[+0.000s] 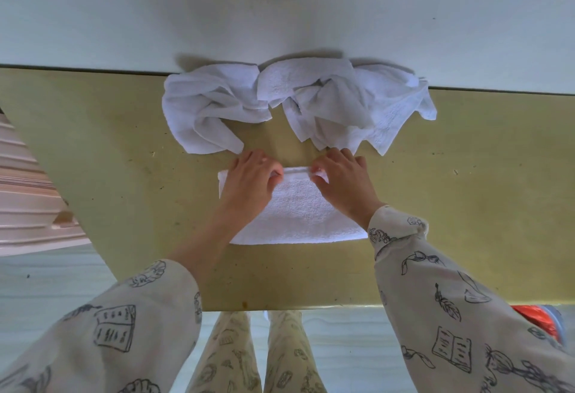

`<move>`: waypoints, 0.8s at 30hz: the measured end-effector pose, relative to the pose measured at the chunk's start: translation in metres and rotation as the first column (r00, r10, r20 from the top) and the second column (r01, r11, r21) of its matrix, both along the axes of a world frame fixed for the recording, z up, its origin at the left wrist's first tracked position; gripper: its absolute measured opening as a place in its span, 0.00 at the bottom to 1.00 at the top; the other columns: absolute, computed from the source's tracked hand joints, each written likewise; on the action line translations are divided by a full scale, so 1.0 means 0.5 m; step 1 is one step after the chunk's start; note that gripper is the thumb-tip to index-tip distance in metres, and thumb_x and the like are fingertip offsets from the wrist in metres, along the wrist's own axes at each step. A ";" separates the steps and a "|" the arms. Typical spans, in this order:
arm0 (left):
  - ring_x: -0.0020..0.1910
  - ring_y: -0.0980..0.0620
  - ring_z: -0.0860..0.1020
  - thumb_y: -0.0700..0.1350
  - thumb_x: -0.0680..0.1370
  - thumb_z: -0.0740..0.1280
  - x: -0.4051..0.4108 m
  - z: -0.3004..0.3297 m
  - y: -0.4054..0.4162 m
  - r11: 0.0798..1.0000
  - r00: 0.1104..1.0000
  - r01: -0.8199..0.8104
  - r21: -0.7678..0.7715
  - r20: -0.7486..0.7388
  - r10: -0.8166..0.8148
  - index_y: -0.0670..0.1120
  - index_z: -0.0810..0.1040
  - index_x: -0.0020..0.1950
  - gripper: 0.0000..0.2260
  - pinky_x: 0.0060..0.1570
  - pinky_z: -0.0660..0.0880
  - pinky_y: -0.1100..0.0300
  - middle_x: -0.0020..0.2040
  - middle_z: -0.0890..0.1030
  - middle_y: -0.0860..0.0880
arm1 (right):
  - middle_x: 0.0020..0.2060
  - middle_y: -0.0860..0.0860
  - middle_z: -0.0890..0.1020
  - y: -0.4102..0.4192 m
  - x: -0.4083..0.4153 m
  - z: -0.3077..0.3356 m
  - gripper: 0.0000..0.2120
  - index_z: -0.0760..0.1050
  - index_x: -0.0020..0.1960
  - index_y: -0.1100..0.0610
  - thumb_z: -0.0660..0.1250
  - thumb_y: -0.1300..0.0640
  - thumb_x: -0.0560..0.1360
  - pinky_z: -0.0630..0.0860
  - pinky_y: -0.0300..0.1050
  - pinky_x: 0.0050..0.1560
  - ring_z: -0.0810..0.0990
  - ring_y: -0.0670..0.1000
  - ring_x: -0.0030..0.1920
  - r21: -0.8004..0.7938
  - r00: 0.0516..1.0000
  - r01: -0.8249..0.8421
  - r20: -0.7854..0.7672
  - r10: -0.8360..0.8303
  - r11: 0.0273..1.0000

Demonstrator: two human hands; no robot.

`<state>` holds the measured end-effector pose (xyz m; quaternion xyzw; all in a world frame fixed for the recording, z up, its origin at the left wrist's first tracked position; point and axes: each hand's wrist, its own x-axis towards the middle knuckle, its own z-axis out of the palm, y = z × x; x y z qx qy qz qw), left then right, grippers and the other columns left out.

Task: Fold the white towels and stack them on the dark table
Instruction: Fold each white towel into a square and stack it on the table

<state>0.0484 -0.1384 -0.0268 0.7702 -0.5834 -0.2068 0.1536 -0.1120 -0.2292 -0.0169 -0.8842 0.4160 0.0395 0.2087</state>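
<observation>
While the fingertips [278, 174] of both hands pinch the far edge of the folded towel [295, 215], the left hand [252, 181] and right hand [342, 181] sit close together, thumbs tucked under the hem. That towel lies flat near the front of the olive-coloured table [124, 174]. Just beyond the knuckles, a heap of crumpled towels [295, 103] sprawls against the pale wall [186, 13]. Patterned sleeves [435, 299] frame it all.
</observation>
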 end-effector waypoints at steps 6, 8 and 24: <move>0.55 0.46 0.71 0.46 0.74 0.68 -0.007 -0.011 -0.013 0.998 1.000 0.003 0.061 0.002 -0.003 0.45 0.78 0.51 0.07 0.60 0.60 0.56 0.51 0.77 0.47 | 0.56 0.49 0.75 -0.017 0.007 0.005 0.08 0.75 0.54 0.53 0.60 0.52 0.78 0.63 0.49 0.58 0.70 0.51 0.57 0.089 0.998 -0.027 -0.062 0.033 0.996; 0.56 0.48 0.70 0.46 0.74 0.68 -0.006 -0.008 -0.018 0.996 1.000 -0.009 0.091 -0.018 0.011 0.46 0.78 0.50 0.07 0.60 0.58 0.56 0.52 0.76 0.49 | 0.57 0.49 0.74 -0.021 0.012 0.007 0.09 0.74 0.54 0.53 0.59 0.52 0.78 0.63 0.49 0.58 0.70 0.51 0.58 0.119 0.995 -0.023 -0.089 0.034 0.993; 0.56 0.49 0.69 0.44 0.79 0.60 -0.007 -0.007 -0.038 0.992 1.000 -0.006 0.126 -0.004 0.006 0.44 0.73 0.52 0.06 0.55 0.58 0.57 0.53 0.76 0.49 | 0.54 0.54 0.75 -0.039 0.026 0.006 0.08 0.68 0.56 0.59 0.55 0.59 0.79 0.65 0.48 0.51 0.72 0.55 0.55 0.074 0.979 -0.107 -0.168 0.118 0.992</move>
